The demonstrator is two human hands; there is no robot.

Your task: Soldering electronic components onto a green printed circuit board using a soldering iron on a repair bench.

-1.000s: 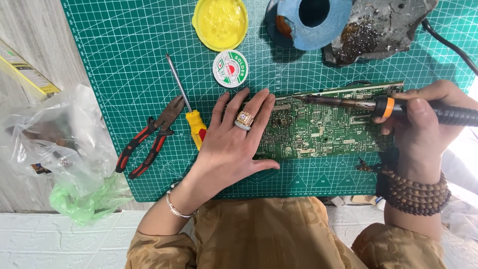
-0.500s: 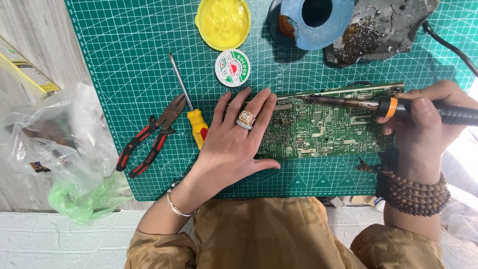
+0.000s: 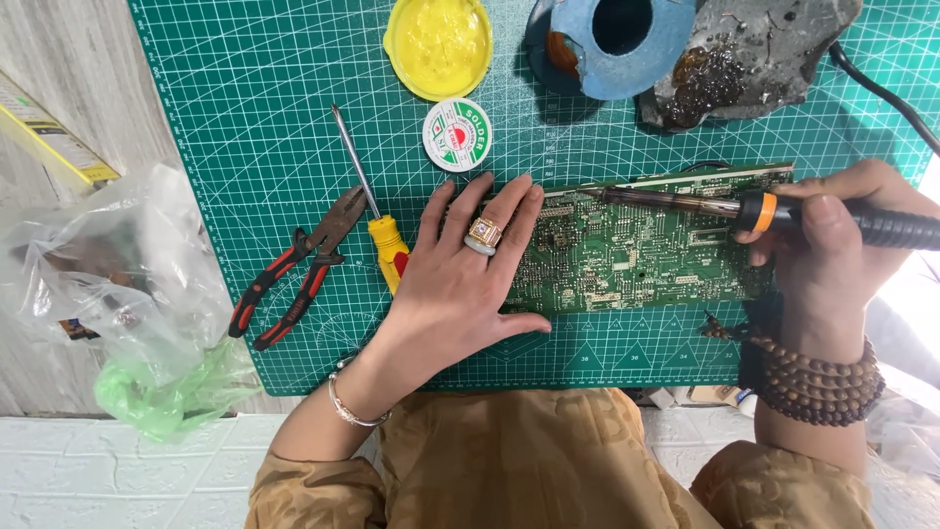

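A green circuit board (image 3: 646, 250) lies on the green cutting mat (image 3: 255, 118). My left hand (image 3: 460, 279) rests flat on the board's left end, fingers spread, a ring on one finger. My right hand (image 3: 832, 250) grips a soldering iron (image 3: 744, 208) with a black handle and orange collar. The iron's dark tip points left and lies over the board's upper edge.
A yellow-handled screwdriver (image 3: 372, 211) and red-and-black pliers (image 3: 294, 269) lie left of my left hand. Behind them are a small round solder-wick reel (image 3: 457, 135), a yellow round tin (image 3: 438, 44), a blue iron stand (image 3: 617, 39) and a dark stained lump (image 3: 744, 59). Crumpled plastic bags (image 3: 117, 294) sit off the mat's left edge.
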